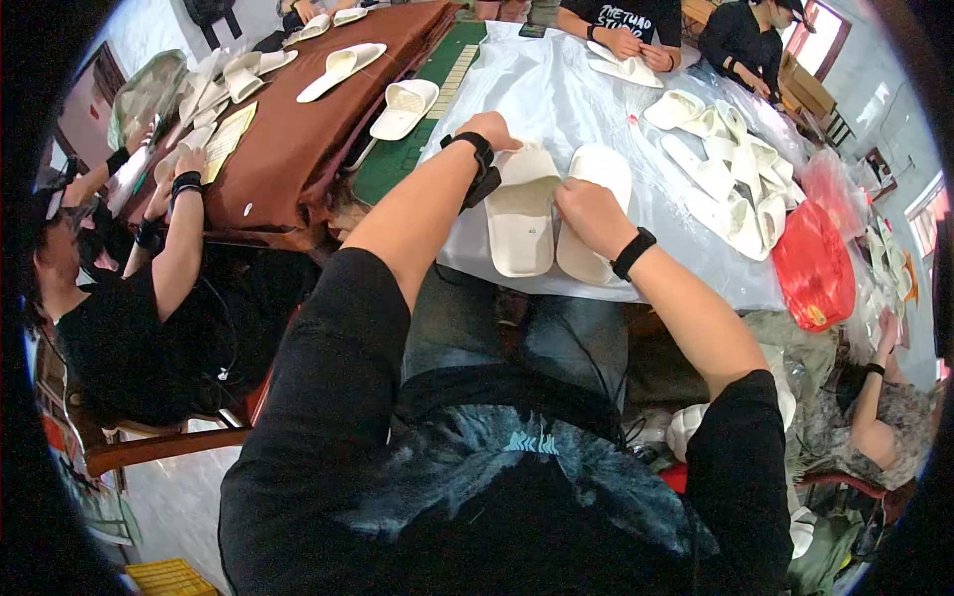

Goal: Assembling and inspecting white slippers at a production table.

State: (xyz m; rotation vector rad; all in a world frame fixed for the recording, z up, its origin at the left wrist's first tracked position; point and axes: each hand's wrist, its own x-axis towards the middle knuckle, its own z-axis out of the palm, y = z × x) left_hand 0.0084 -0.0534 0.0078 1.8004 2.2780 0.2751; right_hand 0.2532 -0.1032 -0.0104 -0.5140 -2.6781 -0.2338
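Observation:
A pair of cream slide slippers lies side by side at the near edge of the white-covered table, heels toward me. My left hand is closed at the far end of the left slipper, by its strap. Low over the pair, my right hand is closed, its thumb and fingertips at the right edge of the left slipper's strap. The hand covers part of the right slipper, whose far end shows beyond it. Exactly what the right fingertips pinch is partly hidden.
A pile of cream slippers and a red plastic bag sit to the right. Leftward are a single slipper and a brown-covered table with more slippers. Several people work around both tables, one seated close at left.

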